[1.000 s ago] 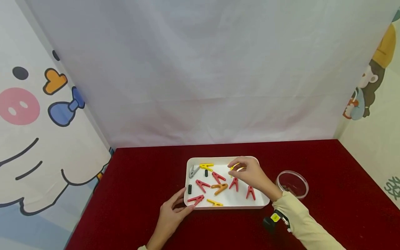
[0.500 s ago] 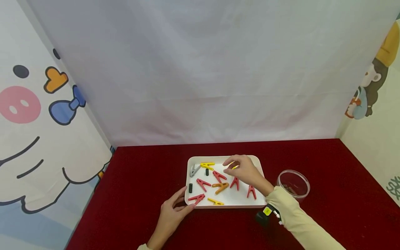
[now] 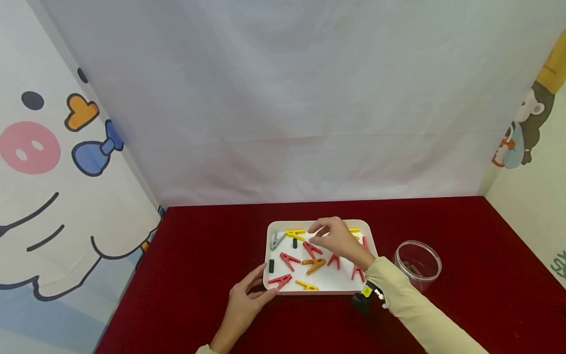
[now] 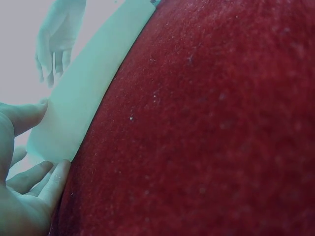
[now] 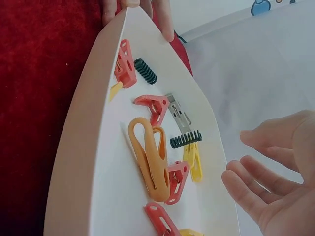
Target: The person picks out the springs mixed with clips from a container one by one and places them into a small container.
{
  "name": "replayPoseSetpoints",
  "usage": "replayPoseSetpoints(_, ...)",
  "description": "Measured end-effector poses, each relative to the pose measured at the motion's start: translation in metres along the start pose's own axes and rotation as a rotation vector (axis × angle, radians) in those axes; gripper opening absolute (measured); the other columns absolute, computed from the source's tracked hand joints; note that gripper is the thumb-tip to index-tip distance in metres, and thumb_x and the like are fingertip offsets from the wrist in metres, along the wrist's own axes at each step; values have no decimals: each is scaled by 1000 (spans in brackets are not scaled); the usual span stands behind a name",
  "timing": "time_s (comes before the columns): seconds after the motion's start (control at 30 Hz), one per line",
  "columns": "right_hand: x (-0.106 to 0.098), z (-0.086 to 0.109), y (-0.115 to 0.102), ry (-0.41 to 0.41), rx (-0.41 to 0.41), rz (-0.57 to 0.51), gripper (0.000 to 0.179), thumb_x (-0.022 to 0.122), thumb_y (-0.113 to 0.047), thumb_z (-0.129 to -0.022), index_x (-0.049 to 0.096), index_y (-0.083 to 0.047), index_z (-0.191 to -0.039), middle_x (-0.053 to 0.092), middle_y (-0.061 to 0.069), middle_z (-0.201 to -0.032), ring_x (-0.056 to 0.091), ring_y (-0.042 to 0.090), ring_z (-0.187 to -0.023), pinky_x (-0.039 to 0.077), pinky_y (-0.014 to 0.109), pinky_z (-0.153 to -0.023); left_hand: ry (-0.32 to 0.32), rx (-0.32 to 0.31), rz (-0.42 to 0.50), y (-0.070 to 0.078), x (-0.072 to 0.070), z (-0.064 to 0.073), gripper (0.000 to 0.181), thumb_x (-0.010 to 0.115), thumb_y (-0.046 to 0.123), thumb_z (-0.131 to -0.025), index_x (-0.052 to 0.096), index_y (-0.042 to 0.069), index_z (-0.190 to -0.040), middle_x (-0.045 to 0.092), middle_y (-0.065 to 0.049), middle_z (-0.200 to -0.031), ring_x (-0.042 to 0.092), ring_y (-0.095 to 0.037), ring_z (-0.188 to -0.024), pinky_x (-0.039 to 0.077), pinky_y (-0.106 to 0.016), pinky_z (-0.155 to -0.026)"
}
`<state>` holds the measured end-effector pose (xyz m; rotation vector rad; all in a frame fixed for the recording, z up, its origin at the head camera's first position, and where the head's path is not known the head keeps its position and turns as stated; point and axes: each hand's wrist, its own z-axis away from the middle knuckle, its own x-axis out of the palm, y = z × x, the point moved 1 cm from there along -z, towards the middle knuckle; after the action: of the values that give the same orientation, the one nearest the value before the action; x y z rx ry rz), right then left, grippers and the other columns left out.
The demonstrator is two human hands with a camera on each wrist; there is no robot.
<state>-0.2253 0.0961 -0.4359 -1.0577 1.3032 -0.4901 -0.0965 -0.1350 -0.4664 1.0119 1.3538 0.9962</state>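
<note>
Grips the near left corner of the white tray [image 3: 331, 283] with the left hand [image 3: 244, 301], clamping it between the thumb at the near side and the fingers at the left side. Holds the right hand [image 3: 338, 241] over the far middle of the tray, with the thumb and the curved fingers apart and a gap between them. Rests the tray flat on the dark red tabletop [image 3: 212, 255]. Shows inside it several red clips [image 3: 312, 250], one just beside the left thumb; a larger orange clip [image 5: 158, 177] near the middle; a grey clip [image 3: 277, 241] toward the far left corner; and yellow clips [image 3: 295, 234] along the far and near sides, with one partly behind the right hand. Also shows two dark springs [image 5: 145, 71], one by the left wall and one just beside the far left yellow clip. Has a clear round container [image 3: 420, 284] near the tray on the right, with small coiled pieces [image 3: 413, 268] inside, too small to tell apart. Shows a pale curtain [image 3: 283, 98] behind.
</note>
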Motion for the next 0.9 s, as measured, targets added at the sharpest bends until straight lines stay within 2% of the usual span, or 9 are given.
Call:
replayPoseSetpoints(0.13, 3, -7, -2, -19, -5, 22, 16, 74, -4, -79, 71, -1, -94, 67, 13, -98, 63, 22, -84, 54, 31, -68, -1, 10, 8, -5, 0, -4, 62, 77, 9, -79, 51, -2, -133, 52, -23, -130, 56, -36, -108, 55, -31, -77)
replayPoseSetpoints(0.37, 11, -19, -3, -40, -19, 59, 14, 74, -3, -80, 71, -2, -93, 67, 10, -96, 62, 21, -82, 54, 29, -67, 12, 8, -6, -34, 3, -15, 64, 79, 18, -78, 52, 8, -135, 53, -15, -132, 58, -29, -108, 54, -29, -77)
replayPoseSetpoints(0.43, 14, -22, -4, -48, -14, 66, 14, 73, -4, -80, 72, -3, -94, 67, 9, -96, 61, 21, -81, 54, 28, -66, 13, 9, -11, -38, 3, -15, 64, 80, 21, -78, 53, 10, -135, 53, -14, -132, 58, -27, -108, 54, -27, -77)
replayPoseSetpoints(0.63, 24, -27, -6, -74, 18, 82, 13, 73, -4, -81, 71, -3, -94, 67, 9, -94, 61, 20, -78, 54, 27, -64, 9, -8, -15, -42, 3, -14, 66, 80, 24, -77, 53, 12, -135, 53, -11, -132, 58, -26, -108, 54, -26, -77)
replayPoseSetpoints(0.9, 36, -35, -7, -98, -20, 164, 11, 72, 0, -79, 72, -2, -90, 66, 7, -90, 59, 17, -74, 53, 27, -62, 9, 7, -10, -42, 3, -13, 65, 80, 22, -77, 53, 12, -135, 54, -11, -132, 58, -26, -107, 54, -25, -76)
